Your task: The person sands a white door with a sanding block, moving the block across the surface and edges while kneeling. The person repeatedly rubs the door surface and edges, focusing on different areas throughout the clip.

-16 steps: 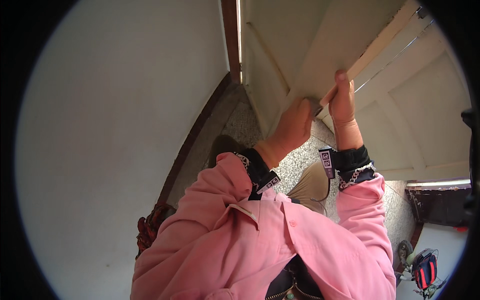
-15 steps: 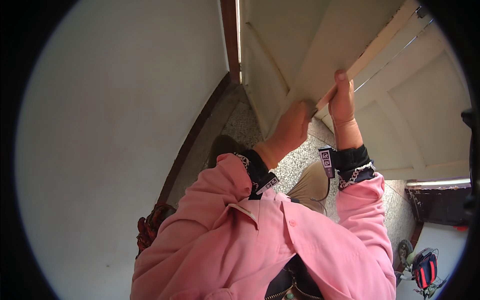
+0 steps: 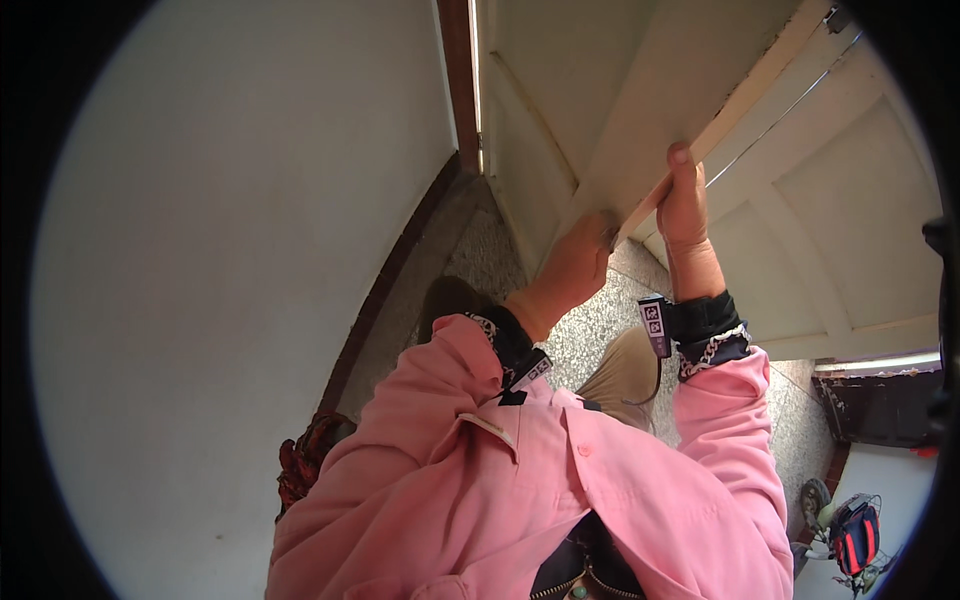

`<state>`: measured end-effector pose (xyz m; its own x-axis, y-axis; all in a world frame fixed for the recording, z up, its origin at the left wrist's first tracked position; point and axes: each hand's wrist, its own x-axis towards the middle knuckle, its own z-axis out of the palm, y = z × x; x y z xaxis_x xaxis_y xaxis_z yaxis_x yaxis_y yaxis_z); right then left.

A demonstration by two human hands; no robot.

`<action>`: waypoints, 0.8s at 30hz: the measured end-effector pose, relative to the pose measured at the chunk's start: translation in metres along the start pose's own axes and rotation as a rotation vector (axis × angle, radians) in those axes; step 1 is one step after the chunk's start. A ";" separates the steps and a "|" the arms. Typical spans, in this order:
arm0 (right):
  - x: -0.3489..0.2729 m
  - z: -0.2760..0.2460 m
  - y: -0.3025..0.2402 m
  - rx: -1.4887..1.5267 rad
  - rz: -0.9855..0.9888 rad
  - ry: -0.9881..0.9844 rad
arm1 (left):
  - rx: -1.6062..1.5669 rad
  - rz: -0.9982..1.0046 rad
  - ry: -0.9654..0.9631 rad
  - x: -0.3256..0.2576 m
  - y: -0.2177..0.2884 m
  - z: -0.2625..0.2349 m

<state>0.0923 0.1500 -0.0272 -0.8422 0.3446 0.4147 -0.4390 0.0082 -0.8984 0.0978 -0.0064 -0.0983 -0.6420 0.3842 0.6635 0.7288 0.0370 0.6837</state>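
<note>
A smooth, matte white wall stands left of a speckled, stony floor. The left hand is curled around a small dark piece, mostly hidden, against the edge of a cream door. Flat, framed and panelled, the door has a narrow, chipped edge. The right hand clasps that edge, thumb upward, beside another cream panelled surface.

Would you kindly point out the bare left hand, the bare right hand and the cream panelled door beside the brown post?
Bare left hand [image 3: 578, 264]: head view, back of the hand.
Bare right hand [image 3: 684, 212]: head view, just below the thumb.
Cream panelled door [image 3: 650, 115]: head view, broad flat strip.
</note>
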 end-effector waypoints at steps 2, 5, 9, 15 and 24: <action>0.000 0.004 -0.004 0.001 -0.010 -0.007 | 0.032 -0.039 0.004 0.005 0.007 -0.003; 0.000 0.002 -0.012 -0.044 0.057 -0.061 | 0.048 0.007 0.060 0.031 0.019 -0.002; -0.002 0.001 -0.011 -0.123 0.091 -0.026 | 0.071 0.042 0.058 0.041 0.022 0.001; 0.000 0.000 -0.001 -0.048 -0.035 -0.069 | 0.016 -0.056 0.025 -0.008 0.000 -0.001; 0.001 0.004 0.004 -0.048 -0.095 -0.018 | -0.002 -0.011 0.232 0.094 -0.009 -0.003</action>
<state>0.0886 0.1462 -0.0294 -0.8030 0.3233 0.5007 -0.5024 0.0850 -0.8605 0.0302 0.0264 -0.0413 -0.6875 0.1612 0.7080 0.7212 0.0383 0.6916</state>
